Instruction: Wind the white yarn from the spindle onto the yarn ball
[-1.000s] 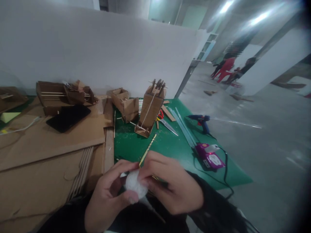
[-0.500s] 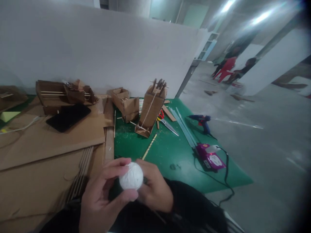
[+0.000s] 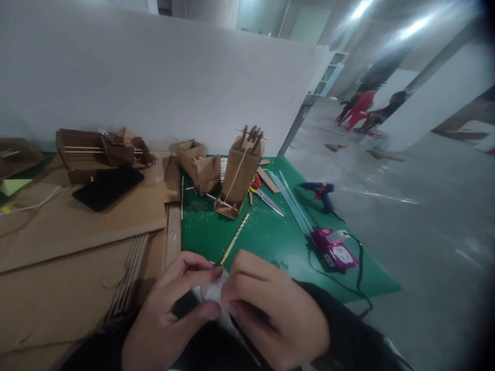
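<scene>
Between my two hands is a white ball of string (image 3: 211,292), blurred and partly covered by fingers. My left hand (image 3: 174,304) grips it from the left, with fingertips above and thumb below. My right hand (image 3: 273,309) is closed against its right side, its fingertips pinched at the ball. A thin stick (image 3: 251,351) shows below the right fingers. Just beyond the hands a yellow twisted rod (image 3: 235,238) lies on the green table surface (image 3: 266,237).
A tall cardboard build (image 3: 242,175) and a cardboard box (image 3: 207,172) stand ahead. Scissors (image 3: 268,202), a blue glue gun (image 3: 323,193) and a purple power strip (image 3: 335,251) lie rightward. Cardboard sheets (image 3: 77,232) and a black phone (image 3: 110,189) are leftward. People sit far off.
My right hand has come up and over to the ball's right side, covering part of it. The ball, round and clearly visible before, is now blurred and mostly hidden by fingers.
</scene>
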A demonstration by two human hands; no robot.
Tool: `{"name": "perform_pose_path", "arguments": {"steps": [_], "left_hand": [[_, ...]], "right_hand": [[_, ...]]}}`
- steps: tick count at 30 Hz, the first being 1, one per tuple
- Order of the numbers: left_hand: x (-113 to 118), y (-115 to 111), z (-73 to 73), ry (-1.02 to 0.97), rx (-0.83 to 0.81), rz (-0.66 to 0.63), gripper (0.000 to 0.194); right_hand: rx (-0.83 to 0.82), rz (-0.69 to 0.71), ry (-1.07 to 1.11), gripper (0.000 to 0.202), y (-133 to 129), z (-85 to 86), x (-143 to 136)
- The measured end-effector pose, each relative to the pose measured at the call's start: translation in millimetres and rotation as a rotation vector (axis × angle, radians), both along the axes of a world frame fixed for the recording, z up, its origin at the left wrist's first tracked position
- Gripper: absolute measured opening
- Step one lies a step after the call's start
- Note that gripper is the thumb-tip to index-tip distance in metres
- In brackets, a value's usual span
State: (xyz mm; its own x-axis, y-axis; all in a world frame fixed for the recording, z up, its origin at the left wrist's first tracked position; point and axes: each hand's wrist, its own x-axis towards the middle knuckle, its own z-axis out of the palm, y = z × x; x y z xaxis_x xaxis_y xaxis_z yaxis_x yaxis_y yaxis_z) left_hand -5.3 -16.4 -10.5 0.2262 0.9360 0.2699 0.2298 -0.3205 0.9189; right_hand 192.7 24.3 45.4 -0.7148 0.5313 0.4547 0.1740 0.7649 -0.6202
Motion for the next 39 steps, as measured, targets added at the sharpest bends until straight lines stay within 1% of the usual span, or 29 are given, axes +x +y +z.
{"name": "perform_pose_path", "arguments": {"steps": [2, 3, 6, 8, 10, 13, 16, 18, 20, 22, 24, 28, 31, 35, 39], "left_hand": [[0, -3, -0.1, -0.157, -0.087, -0.054, 0.034], [0, -4, -0.7, -0.239, -0.119, -0.051, 0.036], [2, -8, -2.6, -0.417, -0.143, 0.026, 0.037], [5, -9, -2.7, -0.436, -0.109, 0.085, 0.035], [8, -10, -1.3, -0.410, -0.050, 0.136, 0.037], [13, -12, 1.7, -0.378, 0.025, 0.193, 0.039], [15, -14, 2.2, -0.335, 0.018, 0.266, 0.043], [14, -14, 0.1, -0.250, 0.032, 0.276, 0.045], [11, -11, -2.8, -0.131, 0.076, 0.260, 0.044], [9, -8, -5.2, -0.028, 0.092, 0.248, 0.043], [8, -6, -6.5, 0.016, 0.072, 0.258, 0.041], [10, -1, -8.5, -0.013, 0.047, 0.299, 0.040], [9, 2, -12.8, -0.028, 0.053, 0.304, 0.037], [8, 2, -17.4, -0.045, -0.020, 0.232, 0.036], [10, 1, -14.1, -0.223, -0.110, 0.175, 0.032]], "right_hand": [[-0.019, 0.047, 0.014, 0.013, 12, 2.9, 0], [-0.049, 0.073, 0.043, 0.015, 18, 2.5, -1], [-0.213, 0.114, 0.175, 0.026, 36, -5.1, -7], [-0.336, 0.086, 0.259, 0.029, 42, -13.7, -12], [-0.420, 0.016, 0.319, 0.026, 42, -23.1, -16], [-0.492, -0.096, 0.370, 0.019, 37, -36.6, -22], [-0.537, -0.153, 0.392, 0.022, 32, -49.5, -27], [-0.525, -0.180, 0.378, 0.023, 30, -57.1, -31], [-0.455, -0.205, 0.330, 0.022, 27, -62.3, -32], [-0.365, -0.226, 0.261, 0.022, 24, -64.1, -32], [-0.319, -0.241, 0.192, 0.021, 19, -62.4, -30], [-0.354, -0.250, 0.086, 0.019, 8, -53.3, -23], [-0.385, -0.229, 0.066, 0.021, 1, -47.9, -19], [-0.395, -0.188, 0.079, 0.018, -4, -46.6, -16], [-0.416, -0.151, 0.097, 0.015, -7, -48.3, -18]]}}
